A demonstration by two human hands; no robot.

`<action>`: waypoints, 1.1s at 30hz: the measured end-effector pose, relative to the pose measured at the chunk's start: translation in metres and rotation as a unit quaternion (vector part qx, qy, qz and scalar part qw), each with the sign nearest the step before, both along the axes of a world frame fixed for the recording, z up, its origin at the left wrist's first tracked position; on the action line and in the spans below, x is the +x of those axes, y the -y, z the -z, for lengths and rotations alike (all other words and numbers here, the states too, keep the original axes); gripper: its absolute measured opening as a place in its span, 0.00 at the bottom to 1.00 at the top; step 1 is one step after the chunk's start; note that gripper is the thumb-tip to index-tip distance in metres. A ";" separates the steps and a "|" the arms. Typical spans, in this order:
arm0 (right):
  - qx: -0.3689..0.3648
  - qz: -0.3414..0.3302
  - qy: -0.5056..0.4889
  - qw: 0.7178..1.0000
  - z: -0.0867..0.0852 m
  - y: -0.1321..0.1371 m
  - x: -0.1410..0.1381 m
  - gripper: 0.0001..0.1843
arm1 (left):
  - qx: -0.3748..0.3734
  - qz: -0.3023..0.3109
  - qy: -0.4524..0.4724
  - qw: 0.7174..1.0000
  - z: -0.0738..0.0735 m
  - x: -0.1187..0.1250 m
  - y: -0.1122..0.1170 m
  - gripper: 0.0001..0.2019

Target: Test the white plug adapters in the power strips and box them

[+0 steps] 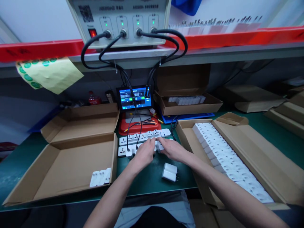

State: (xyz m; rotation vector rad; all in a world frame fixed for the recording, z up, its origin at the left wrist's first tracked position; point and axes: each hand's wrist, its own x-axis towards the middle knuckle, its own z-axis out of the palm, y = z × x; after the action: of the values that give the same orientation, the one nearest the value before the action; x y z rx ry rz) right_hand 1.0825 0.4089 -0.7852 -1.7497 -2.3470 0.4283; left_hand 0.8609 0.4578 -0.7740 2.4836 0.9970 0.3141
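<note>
My left hand (145, 152) is over the front white power strip (122, 151), fingers bent together; what they hold, if anything, is hidden. Beside it, my right hand (173, 148) has its fingers closed round a white plug-in charger (159, 146) at the same strip. A second power strip (143, 136) lies just behind. Two thin black cables run down to the front strip, one ending at a white charger (128, 152) left of my hands. Nearer me, two white chargers (169, 172) lie side by side on the green table (147, 182), prongs pointing right.
An open cardboard box (59, 171) at left holds several white chargers (100, 177). At right, another box (204, 155) contains rows of them (228, 155). Behind the strips stand a lit screen (135, 98) and a red tray (123, 124). A tester (123, 22) with thick cables sits on the shelf.
</note>
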 end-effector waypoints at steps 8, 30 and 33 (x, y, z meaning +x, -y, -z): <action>0.024 0.021 -0.017 0.999 0.004 0.001 0.009 0.30 | 0.003 -0.006 -0.004 1.000 0.014 0.005 0.001 0.44; 0.107 -0.026 -0.075 0.991 0.015 -0.053 -0.107 0.05 | 0.010 -0.106 0.188 0.976 0.004 -0.117 -0.021 0.08; 0.131 -0.025 -0.048 0.990 0.024 -0.054 -0.109 0.06 | 0.021 -0.108 0.196 0.974 0.008 -0.118 -0.024 0.10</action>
State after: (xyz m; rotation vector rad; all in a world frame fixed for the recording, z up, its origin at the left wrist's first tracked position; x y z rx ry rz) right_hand 0.9734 0.4624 -0.8096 -1.5205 -2.2652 0.1955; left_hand 0.7433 0.4819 -0.7822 2.2243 1.0925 0.8647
